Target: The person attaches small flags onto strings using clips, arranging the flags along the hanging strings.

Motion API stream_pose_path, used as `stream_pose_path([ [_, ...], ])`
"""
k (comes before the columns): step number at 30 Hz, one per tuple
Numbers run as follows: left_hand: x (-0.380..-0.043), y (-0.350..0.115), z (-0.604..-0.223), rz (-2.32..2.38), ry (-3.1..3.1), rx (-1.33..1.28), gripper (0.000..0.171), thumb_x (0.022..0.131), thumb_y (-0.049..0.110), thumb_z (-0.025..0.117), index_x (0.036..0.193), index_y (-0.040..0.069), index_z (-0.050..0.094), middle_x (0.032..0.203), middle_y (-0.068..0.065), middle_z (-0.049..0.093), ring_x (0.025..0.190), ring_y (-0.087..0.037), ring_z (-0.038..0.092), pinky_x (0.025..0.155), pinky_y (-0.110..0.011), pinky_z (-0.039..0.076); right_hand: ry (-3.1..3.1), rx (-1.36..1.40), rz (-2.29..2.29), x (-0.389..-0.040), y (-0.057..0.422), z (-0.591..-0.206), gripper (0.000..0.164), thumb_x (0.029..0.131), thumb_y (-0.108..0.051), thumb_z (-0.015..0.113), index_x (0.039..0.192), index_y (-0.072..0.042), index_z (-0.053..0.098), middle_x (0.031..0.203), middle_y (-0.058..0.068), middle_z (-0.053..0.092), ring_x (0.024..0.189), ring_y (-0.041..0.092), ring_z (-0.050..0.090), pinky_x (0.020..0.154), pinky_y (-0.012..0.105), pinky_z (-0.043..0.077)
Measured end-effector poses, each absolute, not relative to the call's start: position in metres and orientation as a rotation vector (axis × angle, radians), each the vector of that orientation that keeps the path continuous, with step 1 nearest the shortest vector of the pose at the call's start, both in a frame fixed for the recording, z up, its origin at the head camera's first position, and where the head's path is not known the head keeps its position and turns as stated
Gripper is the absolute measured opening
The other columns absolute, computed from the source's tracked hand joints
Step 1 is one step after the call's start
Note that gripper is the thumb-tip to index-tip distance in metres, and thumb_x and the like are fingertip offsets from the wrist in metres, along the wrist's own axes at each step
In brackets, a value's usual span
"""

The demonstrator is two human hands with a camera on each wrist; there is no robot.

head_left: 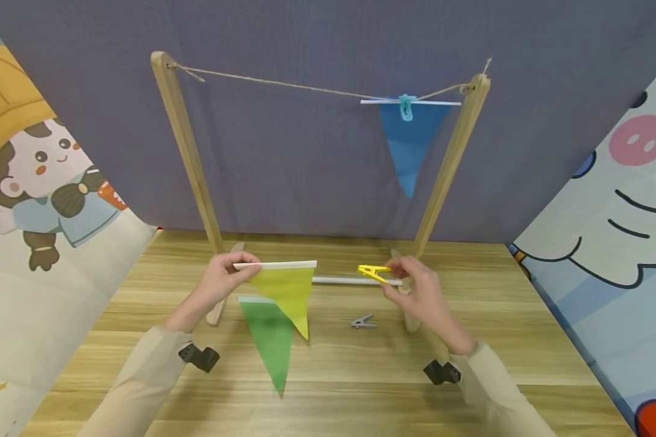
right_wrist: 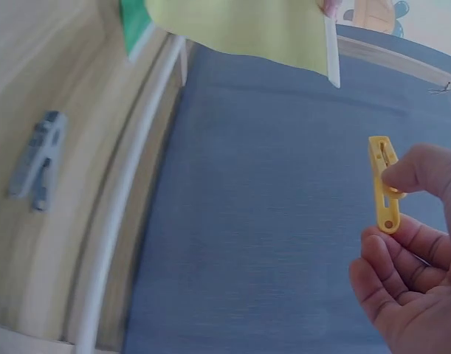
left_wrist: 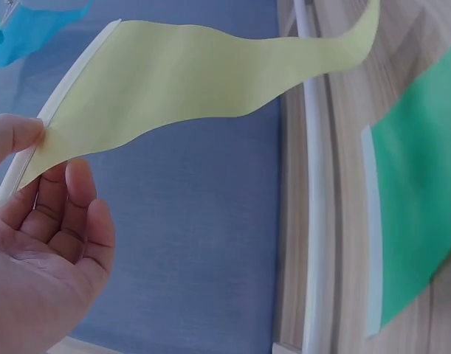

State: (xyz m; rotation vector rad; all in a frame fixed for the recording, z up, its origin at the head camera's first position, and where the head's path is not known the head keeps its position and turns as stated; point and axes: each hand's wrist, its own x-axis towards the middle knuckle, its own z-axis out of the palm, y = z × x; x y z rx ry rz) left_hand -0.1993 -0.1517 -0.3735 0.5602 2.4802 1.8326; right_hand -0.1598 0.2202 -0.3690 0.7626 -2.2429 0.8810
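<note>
My left hand pinches the left end of the white strip along the top of a yellow pennant, which hangs over the table. Between thumb and fingertips, my right hand holds a yellow clothespin by its handle end, its nose pointing left toward the pennant. Below the yellow pennant, a green pennant lies on the wood, its top partly covered in the head view. A grey clothespin rests on the table below the right hand. In the left wrist view the yellow pennant curls at its tip.
Two wooden posts carry a sagging twine. A blue pennant hangs near its right end, clipped by a light blue clothespin. A white rod runs low between the posts. Behind stands a grey-blue cloth panel.
</note>
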Motion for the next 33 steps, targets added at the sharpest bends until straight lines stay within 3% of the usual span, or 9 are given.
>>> stream_pose_path([
  [4, -0.201, -0.147, -0.370, 1.863, 2.472, 0.559, 0.019, 0.090, 0.011, 0.063, 0.096, -0.007, 0.064, 0.087, 0.006, 0.062, 0.066, -0.008, 0.057, 0.066, -0.027, 0.051, -2.217, 0.779, 0.855, -0.166, 0.218, -0.356, 0.032, 0.065, 0.001, 0.076, 0.093, 0.005, 0.062, 0.081, 0.012, 0.062, 0.070, 0.021, 0.059, 0.062, 0.034, 0.053],
  [9, -0.205, -0.140, -0.365, 1.884, 2.488, 0.570, 0.019, 0.090, 0.013, 0.064, 0.096, -0.005, 0.065, 0.085, 0.006, 0.063, 0.056, -0.005, 0.048, 0.052, -0.021, 0.042, -2.218, 0.774, 0.830, -0.172, 0.216, -0.342, 0.031, 0.066, 0.001, 0.076, 0.094, 0.004, 0.062, 0.081, 0.011, 0.061, 0.072, 0.020, 0.059, 0.063, 0.032, 0.051],
  [15, -0.212, -0.130, -0.358, 1.923, 2.528, 0.557, 0.018, 0.088, 0.012, 0.066, 0.094, -0.004, 0.065, 0.083, 0.008, 0.063, 0.052, -0.003, 0.043, 0.048, -0.021, 0.037, -2.218, 0.770, 0.842, -0.179, 0.212, -0.328, 0.032, 0.068, 0.003, 0.076, 0.096, 0.004, 0.062, 0.084, 0.013, 0.061, 0.074, 0.021, 0.059, 0.065, 0.036, 0.051],
  [21, -0.219, -0.123, -0.351, 2.017, 2.503, 0.562, 0.018, 0.087, 0.008, 0.066, 0.094, -0.008, 0.065, 0.083, 0.004, 0.064, 0.057, -0.002, 0.048, 0.053, -0.019, 0.041, -2.215, 0.776, 0.821, -0.185, 0.209, -0.313, 0.032, 0.069, 0.003, 0.075, 0.098, 0.004, 0.062, 0.086, 0.013, 0.062, 0.074, 0.020, 0.059, 0.066, 0.033, 0.051],
  [26, -0.225, -0.120, -0.342, 2.051, 2.499, 0.598, 0.014, 0.087, 0.009, 0.067, 0.092, -0.004, 0.067, 0.088, -0.005, 0.066, 0.063, -0.004, 0.052, 0.057, -0.020, 0.043, -2.212, 0.778, 0.801, -0.189, 0.209, -0.298, 0.032, 0.070, 0.002, 0.075, 0.099, 0.004, 0.062, 0.088, 0.014, 0.062, 0.076, 0.022, 0.060, 0.067, 0.035, 0.051],
  [33, -0.231, -0.115, -0.326, 2.008, 2.507, 0.588, 0.022, 0.090, 0.017, 0.065, 0.098, -0.004, 0.066, 0.089, 0.005, 0.063, 0.064, -0.007, 0.052, 0.060, -0.022, 0.044, -2.193, 0.817, 0.765, -0.194, 0.207, -0.279, 0.031, 0.072, 0.000, 0.074, 0.100, 0.005, 0.061, 0.088, 0.016, 0.061, 0.077, 0.024, 0.060, 0.068, 0.037, 0.051],
])
